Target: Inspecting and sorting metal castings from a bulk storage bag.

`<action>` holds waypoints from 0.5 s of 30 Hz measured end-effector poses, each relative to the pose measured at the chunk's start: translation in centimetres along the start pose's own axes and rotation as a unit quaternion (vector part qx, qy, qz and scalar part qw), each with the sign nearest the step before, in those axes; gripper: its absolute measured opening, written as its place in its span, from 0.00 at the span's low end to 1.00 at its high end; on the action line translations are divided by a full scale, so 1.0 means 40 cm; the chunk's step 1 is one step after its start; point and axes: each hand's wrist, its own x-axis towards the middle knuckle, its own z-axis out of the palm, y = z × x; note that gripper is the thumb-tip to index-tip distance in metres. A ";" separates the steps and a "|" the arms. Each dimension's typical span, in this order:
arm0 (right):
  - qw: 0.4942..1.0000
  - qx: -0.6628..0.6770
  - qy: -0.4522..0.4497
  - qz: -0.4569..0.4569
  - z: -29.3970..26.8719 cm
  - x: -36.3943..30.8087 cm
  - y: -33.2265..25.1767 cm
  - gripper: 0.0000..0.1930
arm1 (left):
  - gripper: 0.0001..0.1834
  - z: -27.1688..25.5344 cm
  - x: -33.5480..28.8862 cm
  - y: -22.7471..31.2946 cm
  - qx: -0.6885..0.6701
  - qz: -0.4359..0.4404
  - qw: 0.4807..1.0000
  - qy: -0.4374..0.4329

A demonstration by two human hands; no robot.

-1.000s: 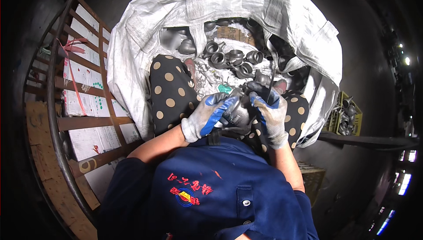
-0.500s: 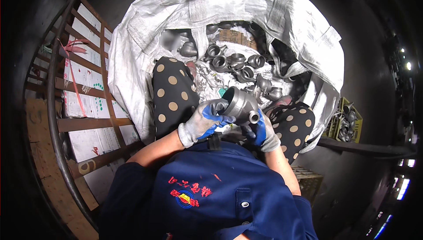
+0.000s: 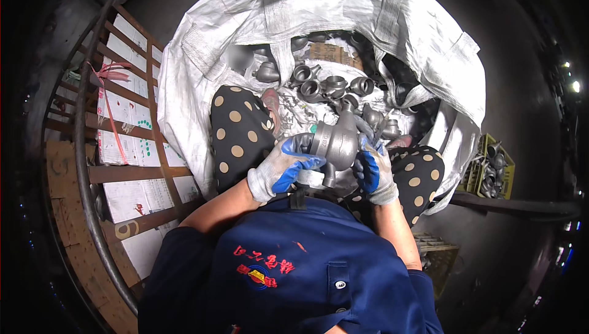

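Observation:
Both my hands wear grey-white work gloves with blue palms. Between them, over my lap, is a grey metal pipe fitting [image 3: 340,144] with a wide threaded mouth and narrower stubs pointing up and down. My left hand [image 3: 291,165] grips the threaded mouth, thumb on top and fingers beneath. On the other side, my right hand [image 3: 373,165] has its fingers curled against the fitting's body; a dark narrow shape by its fingertips is too unclear to name. Beyond the hands, several similar grey fittings [image 3: 334,84] lie loose inside a large white woven sack [image 3: 319,12].
At left stands a rusty metal rack [image 3: 80,125] with white cartons [image 3: 132,150] behind its bars and a pink tie [image 3: 110,73]. A yellow crate [image 3: 485,165] of metal parts sits at right. A brown cardboard piece [image 3: 334,53] lies in the sack. My knees in dotted trousers flank the work.
The fitting has been turned: its threaded mouth now faces left and its stubs point up and down. My right hand has shifted slightly right along it, while my left keeps its hold.

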 end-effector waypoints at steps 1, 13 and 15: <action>1.000 0.009 -0.015 -0.014 -0.008 0.006 0.002 0.19 | 0.15 0.032 0.000 0.043 -0.053 -0.039 0.997 0.031; 0.992 -0.123 0.033 -0.024 -0.111 0.026 -0.047 0.20 | 0.24 -0.215 -0.262 0.510 0.076 0.381 0.828 0.404; 0.984 -0.169 0.057 -0.024 -0.092 0.020 -0.086 0.19 | 0.15 -0.270 -0.388 0.676 0.226 0.395 0.806 0.378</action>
